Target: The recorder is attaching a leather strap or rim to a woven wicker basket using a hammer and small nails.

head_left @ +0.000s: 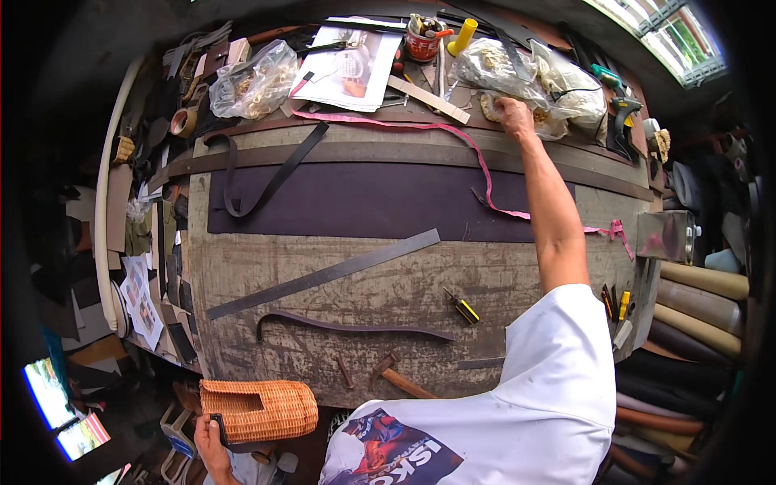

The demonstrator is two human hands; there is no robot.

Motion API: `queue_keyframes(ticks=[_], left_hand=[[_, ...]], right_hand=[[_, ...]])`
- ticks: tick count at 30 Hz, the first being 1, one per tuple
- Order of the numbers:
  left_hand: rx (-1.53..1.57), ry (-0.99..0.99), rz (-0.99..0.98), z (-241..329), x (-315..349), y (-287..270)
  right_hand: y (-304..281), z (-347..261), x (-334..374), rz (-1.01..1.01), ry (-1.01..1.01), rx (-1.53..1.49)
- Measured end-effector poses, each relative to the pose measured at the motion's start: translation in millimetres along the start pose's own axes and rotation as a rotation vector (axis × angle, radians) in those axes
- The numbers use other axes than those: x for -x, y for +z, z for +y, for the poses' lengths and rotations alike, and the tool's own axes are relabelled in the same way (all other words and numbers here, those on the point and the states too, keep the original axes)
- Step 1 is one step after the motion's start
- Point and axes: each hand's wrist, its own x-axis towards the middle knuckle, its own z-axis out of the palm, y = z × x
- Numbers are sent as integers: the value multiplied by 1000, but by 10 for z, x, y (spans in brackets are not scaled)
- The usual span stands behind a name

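Note:
My left hand [212, 451] grips one end of a woven wicker basket [275, 411] at the lower left, just off the bench's near edge. The basket is tube-shaped with a notched opening, and a dark leather strip [242, 445] runs along its lower side by my fingers. Stretched across the bench, my right arm ends at the far right side. There my right hand [515, 119] is closed beside a clear plastic bag [495, 69] of small pale pieces. Whatever its fingertips hold is too small to make out.
On the bench [283, 267] lie a dark leather sheet [364, 198], a steel ruler [323, 275], a pink measuring tape [477, 153], a dark strap [356, 325], a yellow-handled tool [465, 309] and a hammer [408, 383]. A glue gun [622, 113] stands far right; leather rolls [699, 303] lie at right.

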Motion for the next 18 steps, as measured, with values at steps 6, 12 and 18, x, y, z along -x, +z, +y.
queue_keyframes(ticks=[6, 12, 18], left_hand=[[56, -38, 44, -56, -10, -46], [60, -68, 54, -71, -76, -37], [34, -59, 68, -28, 28, -15]], right_hand=[[-78, -40, -64, -225, -150, 75], [36, -3, -289, 34, -160, 125], [9, 110, -54, -77, -211, 84]])
